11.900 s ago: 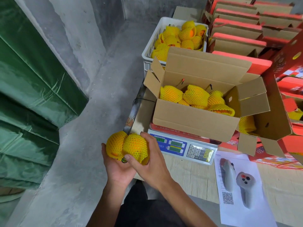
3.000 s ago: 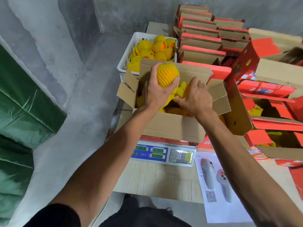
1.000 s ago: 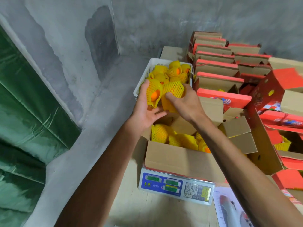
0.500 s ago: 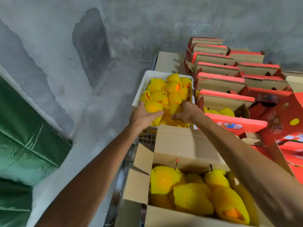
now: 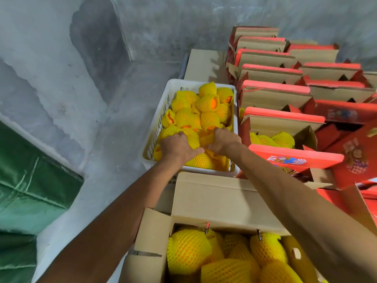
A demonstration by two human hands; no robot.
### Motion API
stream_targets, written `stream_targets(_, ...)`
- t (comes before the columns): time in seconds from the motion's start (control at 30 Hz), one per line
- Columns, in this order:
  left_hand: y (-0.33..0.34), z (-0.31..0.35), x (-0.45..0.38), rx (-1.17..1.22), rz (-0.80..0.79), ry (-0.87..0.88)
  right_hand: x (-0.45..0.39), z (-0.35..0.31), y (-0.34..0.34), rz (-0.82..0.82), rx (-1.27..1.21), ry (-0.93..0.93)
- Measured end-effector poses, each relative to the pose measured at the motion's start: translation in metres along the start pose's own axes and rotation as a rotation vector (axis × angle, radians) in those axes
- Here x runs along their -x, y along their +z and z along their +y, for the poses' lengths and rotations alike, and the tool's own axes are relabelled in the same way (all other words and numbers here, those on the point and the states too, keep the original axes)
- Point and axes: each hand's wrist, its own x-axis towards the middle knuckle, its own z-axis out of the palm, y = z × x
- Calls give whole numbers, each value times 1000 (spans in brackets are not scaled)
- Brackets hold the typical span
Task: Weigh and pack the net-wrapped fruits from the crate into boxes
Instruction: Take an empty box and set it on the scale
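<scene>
Both arms reach up the middle of the frame into the white crate [image 5: 163,111], which sits just above centre and is heaped with net-wrapped fruits [image 5: 206,113] in yellow foam mesh, some showing orange skin through the open ends. The left hand [image 5: 177,147] lies at the near left of the heap with its fingers [image 5: 180,134] curled down over a wrapped fruit, gripping it. The right hand [image 5: 222,140] is just beside it, thumb nearly touching the left thumb, its fingers bent into the yellow netting and closed round another wrapped fruit.

Below the crate, at the lower centre of the frame, stands an open brown cardboard box [image 5: 214,199] with its back flap raised toward the crate and its left flap folded out. Inside lie more packed fruits [image 5: 187,252] in the same yellow netting, two with short stems poking up near the back wall.

To the right of the crate, filling the upper right of the frame, are rows of red boxes [image 5: 273,86] with brown inner flaps standing open; one of them, level with the hands, holds a few wrapped fruits. A grey concrete wall and floor [image 5: 114,119] fill the upper left, and a green tarpaulin [image 5: 26,180] hangs at the left edge.
</scene>
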Motion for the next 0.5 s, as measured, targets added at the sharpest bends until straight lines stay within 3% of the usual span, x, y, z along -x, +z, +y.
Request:
stream_targets(0.13, -14, -8, 12, 43, 100, 12, 12, -6, -10, 63, -38, -41)
stream_targets(0.27, -21, -36, 39, 413, 135, 22, 47, -13, -26, 126, -44, -88)
stream_targets(0.37, -26, -52, 68, 920, -47, 37, 83, -10, -37, 113, -88, -103)
stream_targets(0.5, -34, -65, 120, 1685, -419, -268, 148, 3, -54, 209, -100, -151)
